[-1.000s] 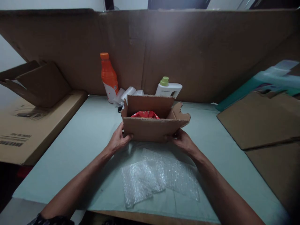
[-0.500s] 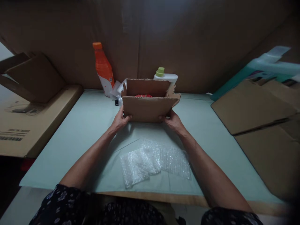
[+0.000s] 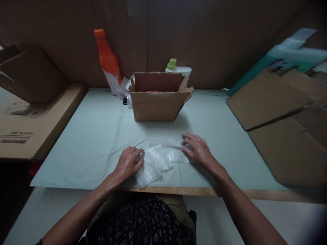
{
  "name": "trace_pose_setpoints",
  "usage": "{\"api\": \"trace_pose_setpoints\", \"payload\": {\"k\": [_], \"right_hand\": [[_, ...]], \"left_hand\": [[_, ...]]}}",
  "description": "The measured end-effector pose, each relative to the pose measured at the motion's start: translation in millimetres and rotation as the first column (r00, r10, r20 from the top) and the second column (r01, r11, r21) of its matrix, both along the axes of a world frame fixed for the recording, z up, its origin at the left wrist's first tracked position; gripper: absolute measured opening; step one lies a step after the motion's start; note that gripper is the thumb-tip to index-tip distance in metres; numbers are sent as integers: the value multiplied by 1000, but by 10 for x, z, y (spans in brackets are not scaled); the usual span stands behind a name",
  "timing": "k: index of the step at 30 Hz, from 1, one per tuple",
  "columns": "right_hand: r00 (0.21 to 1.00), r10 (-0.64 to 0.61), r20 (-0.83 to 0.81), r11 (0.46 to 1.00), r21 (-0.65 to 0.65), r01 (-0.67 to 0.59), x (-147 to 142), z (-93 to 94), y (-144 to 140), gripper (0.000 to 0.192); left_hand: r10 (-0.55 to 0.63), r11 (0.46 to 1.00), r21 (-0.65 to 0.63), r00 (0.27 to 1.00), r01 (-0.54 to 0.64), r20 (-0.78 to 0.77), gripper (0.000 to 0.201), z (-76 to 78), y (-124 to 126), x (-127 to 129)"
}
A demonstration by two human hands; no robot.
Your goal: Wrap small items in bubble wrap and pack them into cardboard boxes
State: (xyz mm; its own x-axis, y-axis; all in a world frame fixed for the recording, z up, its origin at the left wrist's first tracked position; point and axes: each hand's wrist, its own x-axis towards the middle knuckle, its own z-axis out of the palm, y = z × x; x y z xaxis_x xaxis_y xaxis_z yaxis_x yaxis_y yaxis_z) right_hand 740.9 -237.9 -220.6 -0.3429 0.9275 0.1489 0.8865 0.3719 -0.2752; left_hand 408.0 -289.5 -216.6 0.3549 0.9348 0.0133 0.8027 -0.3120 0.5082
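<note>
A small open cardboard box (image 3: pixel 157 105) stands in the middle of the pale green table (image 3: pixel 92 136), with something red just visible inside. Clear bubble wrap (image 3: pixel 158 160) lies crumpled near the table's front edge. My left hand (image 3: pixel 128 163) rests on the wrap's left side, fingers curled over it. On the wrap's right side lies my right hand (image 3: pixel 198 149), fingers spread flat. Neither hand touches the box.
An orange bottle (image 3: pixel 107 61) and a white bottle with a green cap (image 3: pixel 176 67) stand behind the box against a cardboard wall. Flat cardboard sheets (image 3: pixel 268 98) lie at the right. A large carton (image 3: pixel 28 126) sits at the left.
Both hands have let go of the box and come back to the bubble wrap. The box now stands farther back on the table.
</note>
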Motion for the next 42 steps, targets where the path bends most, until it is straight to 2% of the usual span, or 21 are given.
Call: {"api": "trace_pose_setpoints", "payload": {"k": [3,5,7,9,11,14,17,20,23,26,30,34,38,40,42], "right_hand": [[998,54,41,991,118,-59,-335,210,362,17],[998,62,20,977,204,-64,-548,354,498,29],[996,62,-69,953,302,-38,-699,451,470,40],[978,79,-192,945,327,-12,-767,468,294,37],[958,88,-272,978,208,-31,-778,399,40,32],[976,55,-211,998,-30,-63,-812,199,-322,31],[989,8,-149,996,-86,-21,-921,23,-531,16],[946,-16,-323,996,-87,-13,-967,3,-596,11],[813,-100,-574,989,-149,17,-866,145,-613,14],[702,-186,-687,980,-180,83,-735,341,-566,16],[679,-171,-714,985,-114,128,-741,440,-311,15],[733,-185,-655,982,-90,167,-822,268,51,15],[861,-228,-455,969,-22,245,-731,47,257,17],[907,-236,-347,960,59,273,-634,-19,285,27],[933,-264,-244,949,107,296,-544,-62,297,40]], "left_hand": [[22,1000,2,995,-22,98,26,-52,-102,41],[47,999,17,980,-51,193,21,-75,-216,19],[83,995,28,948,-96,308,17,-77,-348,-12],[127,988,26,895,-153,427,16,-55,-466,-28],[171,980,1,835,-201,522,16,-22,-539,-23],[206,973,-44,763,-227,612,16,20,-555,9],[168,984,-66,712,-168,682,18,67,-520,28],[134,991,-109,662,-79,738,22,170,-512,-23],[107,991,-137,629,0,770,23,317,-532,-160],[19,994,-83,646,70,763,22,434,-514,-321],[-41,996,-34,739,86,672,23,465,-339,-480],[-12,993,-88,826,75,564,34,424,-95,-583],[122,991,-106,874,-82,470,34,418,79,-587],[172,985,-101,895,-143,411,32,413,162,-514],[151,988,-79,939,-133,310,31,387,258,-386]]}}
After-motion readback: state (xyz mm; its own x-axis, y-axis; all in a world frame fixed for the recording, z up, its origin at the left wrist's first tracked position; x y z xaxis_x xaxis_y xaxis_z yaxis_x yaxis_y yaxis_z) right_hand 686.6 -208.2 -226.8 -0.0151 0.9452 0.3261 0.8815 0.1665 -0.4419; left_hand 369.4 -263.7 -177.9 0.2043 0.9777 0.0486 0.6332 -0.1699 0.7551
